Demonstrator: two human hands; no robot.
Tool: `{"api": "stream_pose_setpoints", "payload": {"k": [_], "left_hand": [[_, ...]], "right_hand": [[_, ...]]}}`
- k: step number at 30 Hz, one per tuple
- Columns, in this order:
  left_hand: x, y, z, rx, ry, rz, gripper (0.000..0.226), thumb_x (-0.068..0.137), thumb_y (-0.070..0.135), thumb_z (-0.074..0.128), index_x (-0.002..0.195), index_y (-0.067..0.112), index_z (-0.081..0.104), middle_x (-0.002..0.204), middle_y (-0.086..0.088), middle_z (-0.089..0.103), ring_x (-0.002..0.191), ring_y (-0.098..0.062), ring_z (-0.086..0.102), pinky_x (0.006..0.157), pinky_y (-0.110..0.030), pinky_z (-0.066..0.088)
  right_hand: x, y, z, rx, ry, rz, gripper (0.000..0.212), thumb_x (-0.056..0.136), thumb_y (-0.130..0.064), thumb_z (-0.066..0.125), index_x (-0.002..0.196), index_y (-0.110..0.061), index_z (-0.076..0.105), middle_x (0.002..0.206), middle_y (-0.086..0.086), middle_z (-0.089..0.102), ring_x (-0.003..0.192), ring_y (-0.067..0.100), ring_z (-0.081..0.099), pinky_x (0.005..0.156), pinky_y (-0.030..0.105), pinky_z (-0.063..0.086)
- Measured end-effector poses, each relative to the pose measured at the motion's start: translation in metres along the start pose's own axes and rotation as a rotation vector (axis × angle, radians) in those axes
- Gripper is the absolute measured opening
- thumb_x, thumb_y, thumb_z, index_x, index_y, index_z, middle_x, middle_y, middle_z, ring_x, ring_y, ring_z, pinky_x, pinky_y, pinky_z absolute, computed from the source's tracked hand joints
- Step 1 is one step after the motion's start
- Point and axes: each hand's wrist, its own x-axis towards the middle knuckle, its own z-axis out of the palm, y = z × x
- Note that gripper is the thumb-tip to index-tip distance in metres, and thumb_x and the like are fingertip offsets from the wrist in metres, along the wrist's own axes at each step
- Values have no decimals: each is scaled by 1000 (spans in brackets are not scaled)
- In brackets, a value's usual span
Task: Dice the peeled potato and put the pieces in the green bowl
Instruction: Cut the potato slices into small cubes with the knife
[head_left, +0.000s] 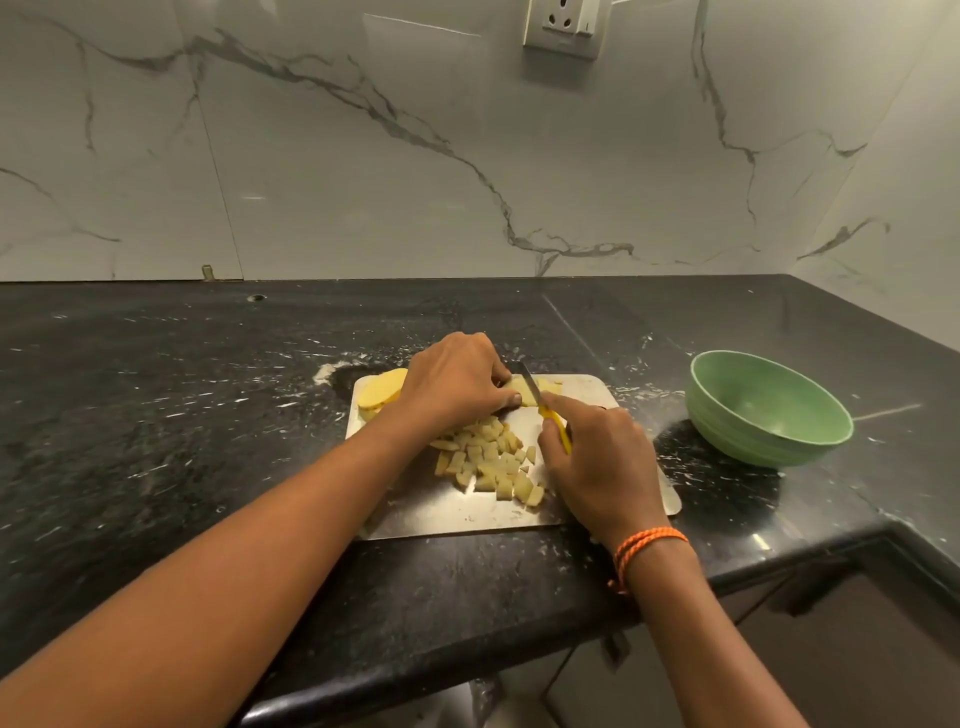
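Note:
A steel cutting board (613, 395) lies on the black counter. My left hand (452, 379) holds down potato strips (548, 387) at the board's far edge, fingers curled over them. My right hand (597, 467) grips a yellow-handled knife (556, 423), whose blade crosses the strips just right of my left fingers. A pile of diced potato pieces (493, 462) sits in the middle of the board. Potato slices (382, 392) are stacked at the board's far left corner. The green bowl (769, 410) stands to the right of the board, with no potato in it.
The black stone counter (182, 415) runs left and back to a marble wall. Its front edge drops off near the board on the right, above dark cabinets (831, 623). A wall socket (563, 23) sits high up.

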Motion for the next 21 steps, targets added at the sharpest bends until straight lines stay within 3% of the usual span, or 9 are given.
{"api": "stream_pose_setpoints", "payload": {"k": [8,14,18,21], "left_hand": [[-6,6,5,50,78,-32,34,85,56,76,86,22,83,76,9,74,72,-13,66,62,-30,55],[-7,8,4,59,89,-35,35,85,56,77,83,21,80,74,9,73,70,-12,65,67,-34,61],[-5,6,3,64,95,-36,33,86,53,79,83,21,81,75,9,72,68,-8,61,61,-28,53],[-5,3,1,52,71,-25,33,87,55,79,88,22,83,79,10,73,71,-10,63,62,-28,50]], "right_hand": [[2,-3,-2,-21,-79,2,26,97,-27,54,116,-20,70,92,9,73,87,33,66,68,40,51],[-25,6,-15,24,-63,-33,30,95,-30,57,122,-21,65,85,4,73,76,27,66,67,45,56],[-55,13,-29,52,-42,-11,38,95,-36,58,133,-33,63,83,-1,74,75,24,66,66,43,55],[-60,10,-35,113,-21,3,37,95,-33,62,132,-34,64,68,-17,63,61,4,57,58,31,51]]}}
